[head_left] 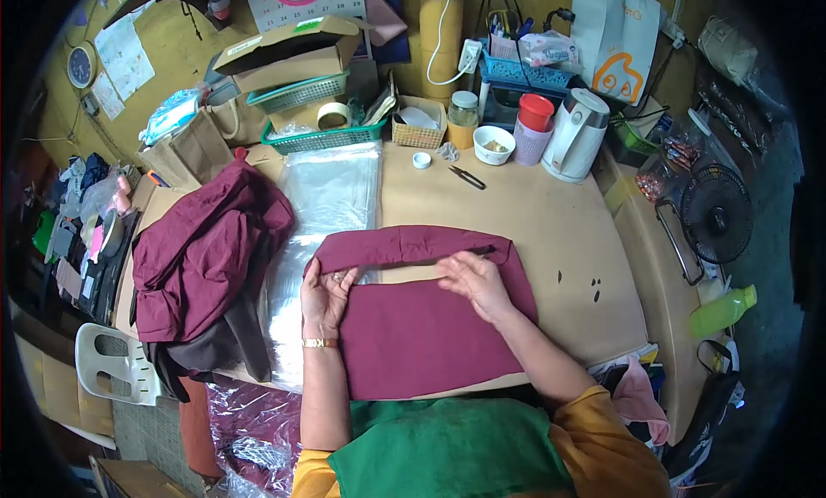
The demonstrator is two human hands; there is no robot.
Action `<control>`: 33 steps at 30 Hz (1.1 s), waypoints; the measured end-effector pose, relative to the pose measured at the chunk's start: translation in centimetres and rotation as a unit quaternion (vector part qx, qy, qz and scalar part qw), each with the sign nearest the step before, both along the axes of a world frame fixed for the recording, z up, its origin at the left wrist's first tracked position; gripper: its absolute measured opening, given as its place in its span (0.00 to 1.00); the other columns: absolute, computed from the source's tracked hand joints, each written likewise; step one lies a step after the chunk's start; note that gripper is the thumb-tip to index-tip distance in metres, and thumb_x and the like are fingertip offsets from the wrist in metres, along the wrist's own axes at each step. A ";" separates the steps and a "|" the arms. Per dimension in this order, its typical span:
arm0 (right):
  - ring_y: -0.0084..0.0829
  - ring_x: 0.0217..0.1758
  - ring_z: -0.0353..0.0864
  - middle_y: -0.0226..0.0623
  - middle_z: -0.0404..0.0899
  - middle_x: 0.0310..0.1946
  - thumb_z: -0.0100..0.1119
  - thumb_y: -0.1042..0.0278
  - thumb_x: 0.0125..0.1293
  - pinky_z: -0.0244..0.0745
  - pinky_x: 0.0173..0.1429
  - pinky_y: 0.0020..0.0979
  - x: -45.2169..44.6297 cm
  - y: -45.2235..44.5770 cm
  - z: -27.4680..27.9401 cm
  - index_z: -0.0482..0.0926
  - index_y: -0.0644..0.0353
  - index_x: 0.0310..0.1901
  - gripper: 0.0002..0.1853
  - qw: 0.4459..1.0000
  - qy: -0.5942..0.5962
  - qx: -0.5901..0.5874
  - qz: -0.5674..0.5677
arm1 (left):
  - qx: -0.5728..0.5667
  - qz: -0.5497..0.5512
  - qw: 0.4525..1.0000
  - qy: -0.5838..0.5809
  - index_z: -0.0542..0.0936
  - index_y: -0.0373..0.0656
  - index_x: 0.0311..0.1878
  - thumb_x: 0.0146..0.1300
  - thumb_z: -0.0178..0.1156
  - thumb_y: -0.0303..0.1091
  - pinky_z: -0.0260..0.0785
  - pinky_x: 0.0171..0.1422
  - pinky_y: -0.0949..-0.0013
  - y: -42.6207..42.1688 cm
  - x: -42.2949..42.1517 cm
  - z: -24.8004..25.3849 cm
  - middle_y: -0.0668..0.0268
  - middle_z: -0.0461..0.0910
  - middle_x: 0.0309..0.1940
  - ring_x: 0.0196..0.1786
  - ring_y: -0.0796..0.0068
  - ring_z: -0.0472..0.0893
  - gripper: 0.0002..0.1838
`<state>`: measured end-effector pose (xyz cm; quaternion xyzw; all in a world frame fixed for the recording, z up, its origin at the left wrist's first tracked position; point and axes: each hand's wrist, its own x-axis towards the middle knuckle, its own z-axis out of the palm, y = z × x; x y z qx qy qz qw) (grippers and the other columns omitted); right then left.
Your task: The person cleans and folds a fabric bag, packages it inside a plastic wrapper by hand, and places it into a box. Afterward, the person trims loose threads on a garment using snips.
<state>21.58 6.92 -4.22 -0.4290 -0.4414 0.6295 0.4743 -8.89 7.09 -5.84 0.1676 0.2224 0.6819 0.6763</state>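
A maroon garment [430, 343] lies folded into a near rectangle on the table in front of me. Its upper part forms a band [404, 246], with a gap below it where brown table surface shows. My left hand [327, 298], with a gold bracelet at the wrist, grips the band's left end, thumb over the cloth. Near the right end of the gap is my right hand [473, 283], its fingers stretched out and slightly apart, close to the fabric with nothing visible in them. Under the garment's left side runs a stack of clear plastic bags [331, 184].
On the left, a heap of maroon clothing [202, 257] hangs over the table edge. Toward the back are thread snips [467, 178], a white bowl [493, 145], a kettle [576, 136], a green basket [323, 140] and a tape roll [422, 160]. A fan [716, 214] stands right.
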 end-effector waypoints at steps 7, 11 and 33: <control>0.44 0.71 0.68 0.50 0.70 0.65 0.37 0.46 0.79 0.61 0.76 0.48 0.9 3.4 0.6 0.66 0.64 0.64 0.29 0.880 0.437 -0.105 -0.153 | 0.086 -0.027 0.979 -0.184 0.71 0.35 0.66 0.76 0.43 0.45 0.63 0.73 0.46 -1.7 -0.9 0.5 0.52 0.74 0.65 0.69 0.55 0.72 0.26; 0.44 0.71 0.69 0.50 0.72 0.64 0.33 0.48 0.80 0.63 0.76 0.46 0.8 2.4 -1.0 0.66 0.65 0.66 0.28 0.861 0.468 -0.085 -0.177 | 0.045 0.008 0.979 -0.198 0.73 0.35 0.63 0.77 0.45 0.46 0.65 0.72 0.47 -1.8 -1.7 -1.0 0.54 0.78 0.61 0.65 0.56 0.76 0.25; 0.36 0.70 0.69 0.38 0.68 0.68 0.42 0.41 0.76 0.69 0.70 0.45 2.7 2.5 -1.5 0.60 0.56 0.73 0.34 0.911 0.413 -0.005 -0.011 | 0.031 0.042 0.994 -0.095 0.72 0.36 0.62 0.78 0.45 0.47 0.77 0.61 0.57 -1.0 -0.3 0.1 0.55 0.79 0.58 0.59 0.61 0.81 0.23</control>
